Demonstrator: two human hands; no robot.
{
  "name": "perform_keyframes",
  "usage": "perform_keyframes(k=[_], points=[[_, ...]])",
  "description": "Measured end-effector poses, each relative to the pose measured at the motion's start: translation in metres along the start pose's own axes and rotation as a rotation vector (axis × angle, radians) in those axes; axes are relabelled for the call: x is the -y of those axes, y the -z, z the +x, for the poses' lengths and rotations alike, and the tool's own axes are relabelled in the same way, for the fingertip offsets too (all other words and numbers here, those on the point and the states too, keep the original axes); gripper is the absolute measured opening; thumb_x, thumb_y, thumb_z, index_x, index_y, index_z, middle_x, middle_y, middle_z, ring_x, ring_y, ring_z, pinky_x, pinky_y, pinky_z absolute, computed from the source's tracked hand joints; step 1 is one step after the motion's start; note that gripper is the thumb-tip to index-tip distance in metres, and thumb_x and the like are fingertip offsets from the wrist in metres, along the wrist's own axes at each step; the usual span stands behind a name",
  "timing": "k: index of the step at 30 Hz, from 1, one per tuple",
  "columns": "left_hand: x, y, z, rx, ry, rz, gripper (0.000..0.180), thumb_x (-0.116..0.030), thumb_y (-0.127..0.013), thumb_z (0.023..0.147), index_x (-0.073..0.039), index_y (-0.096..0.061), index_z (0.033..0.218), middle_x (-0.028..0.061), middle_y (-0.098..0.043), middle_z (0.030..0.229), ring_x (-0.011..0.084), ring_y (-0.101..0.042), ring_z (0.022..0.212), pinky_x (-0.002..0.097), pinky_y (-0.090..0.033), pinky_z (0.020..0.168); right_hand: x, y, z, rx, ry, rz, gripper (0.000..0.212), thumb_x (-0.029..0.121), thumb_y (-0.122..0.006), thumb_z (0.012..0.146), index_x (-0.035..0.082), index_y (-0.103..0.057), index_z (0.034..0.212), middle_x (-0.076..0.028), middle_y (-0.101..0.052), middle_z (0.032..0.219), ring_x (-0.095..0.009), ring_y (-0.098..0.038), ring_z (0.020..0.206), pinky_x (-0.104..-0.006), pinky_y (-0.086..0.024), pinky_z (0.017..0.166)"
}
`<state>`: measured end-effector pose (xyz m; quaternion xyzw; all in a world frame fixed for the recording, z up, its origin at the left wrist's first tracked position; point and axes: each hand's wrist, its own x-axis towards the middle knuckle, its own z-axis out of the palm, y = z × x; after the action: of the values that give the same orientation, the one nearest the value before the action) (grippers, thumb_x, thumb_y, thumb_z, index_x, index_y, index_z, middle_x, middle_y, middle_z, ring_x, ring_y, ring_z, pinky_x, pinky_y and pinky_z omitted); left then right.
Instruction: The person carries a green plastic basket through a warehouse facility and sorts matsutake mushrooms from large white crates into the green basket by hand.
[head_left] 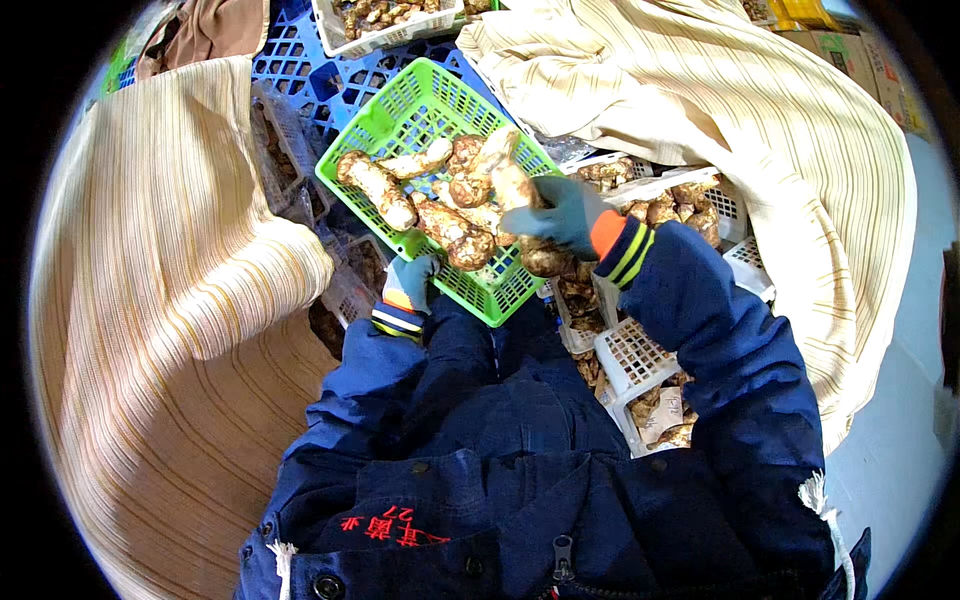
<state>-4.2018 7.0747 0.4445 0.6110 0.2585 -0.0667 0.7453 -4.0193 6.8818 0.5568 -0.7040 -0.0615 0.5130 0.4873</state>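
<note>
A green plastic basket [350,128] with several thick, brown-and-cream mushrooms [380,190] in it sits tilted in front of me. At its near left edge, my left hand [412,280], in a grey-green glove, is closed on the basket's rim. My right hand [560,215], gloved alike, reaches over the basket's right side. Its fingers are closed around a pale mushroom [513,185], whose lower end they partly hide. Below that hand, a round brown mushroom cap [543,258] shows at the basket's right edge.
White crates [635,355] of mushrooms stand close on my right, and plastic-wrapped ones [355,265] on my left. Striped cream cloths [160,300] drape both sides. A blue slatted pallet [290,60] and another white basket [385,40] lie beyond the green basket.
</note>
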Motion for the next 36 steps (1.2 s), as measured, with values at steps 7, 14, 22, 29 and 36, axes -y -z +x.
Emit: perform_keyframes(k=[7,14,22,29,36], points=[[-0.001,0.0,0.001,0.08,-0.246,0.303,0.008,0.001,-0.056,0.061,-0.002,-0.05,0.066,0.0125,-0.053,0.074,0.026,-0.054,0.068,0.0299,-0.043,0.058,0.005,-0.019,0.009,-0.149,0.301,-0.07,0.043,0.018,-0.062,0.077,-0.001,-0.048,0.114,-0.009,-0.058,0.1,-0.016,-0.056,0.088,-0.0249,-0.044,0.079],[-0.001,0.014,-0.005,-0.007,0.153,-0.276,0.013,0.0,-0.046,0.069,-0.001,-0.051,0.08,0.0061,-0.052,0.073,0.0192,-0.052,0.067,0.0296,-0.044,0.061,0.019,0.159,-0.085,-0.278,0.134,-0.487,0.028,0.016,-0.053,0.083,-0.003,-0.055,0.104,-0.004,-0.06,0.085,-0.009,-0.053,0.072,-0.0217,-0.045,0.065],[-0.006,0.0,0.008,-0.12,0.378,-0.365,0.036,0.003,-0.043,0.068,0.004,-0.049,0.103,0.0099,-0.055,0.089,0.0214,-0.056,0.076,0.0315,-0.049,0.067,-0.075,0.209,-0.112,0.04,-0.497,-0.956,0.039,0.02,-0.061,0.068,0.008,-0.058,0.105,-0.012,-0.063,0.086,-0.021,-0.059,0.074,-0.0311,-0.047,0.067],[-0.015,-0.003,0.004,-0.145,0.382,-0.39,0.04,0.004,-0.042,0.067,0.006,-0.048,0.106,0.0133,-0.056,0.094,0.0243,-0.058,0.08,0.0348,-0.05,0.07,-0.121,0.163,-0.035,0.223,-0.552,-1.036,0.049,0.027,-0.061,0.067,0.008,-0.052,0.111,-0.016,-0.061,0.093,-0.028,-0.059,0.084,-0.0385,-0.046,0.071],[-0.005,0.005,0.004,-0.09,0.394,-0.473,0.04,0.002,-0.041,0.069,0.004,-0.047,0.109,0.0138,-0.056,0.095,0.0255,-0.058,0.082,0.0361,-0.05,0.069,-0.138,0.168,-0.021,0.176,-0.498,-1.267,0.054,0.02,-0.054,0.073,0.018,-0.04,0.125,-0.016,-0.058,0.103,-0.031,-0.058,0.089,-0.0376,-0.046,0.073]])
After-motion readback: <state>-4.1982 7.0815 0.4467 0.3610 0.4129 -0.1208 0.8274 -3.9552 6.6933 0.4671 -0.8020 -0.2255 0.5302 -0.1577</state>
